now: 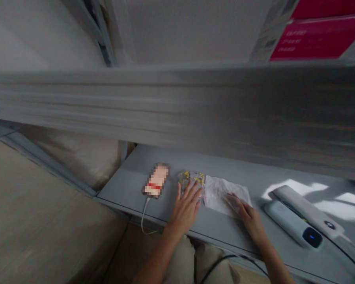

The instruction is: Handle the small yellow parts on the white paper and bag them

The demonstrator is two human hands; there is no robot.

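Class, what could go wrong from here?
1. The thin white cable hangs over the flat grey shelf's front edge; snagging it could drag off the slim rectangular phone.
2. The clear plastic packet with small yellow pieces under the left hand could spill, if open; I cannot tell.
3. The curved black cable near the beige-trousered legs might get tugged.

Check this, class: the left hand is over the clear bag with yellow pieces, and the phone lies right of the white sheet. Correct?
No: the head view shows the phone lying left of the white sheet. The left hand is over the clear bag with yellow pieces.
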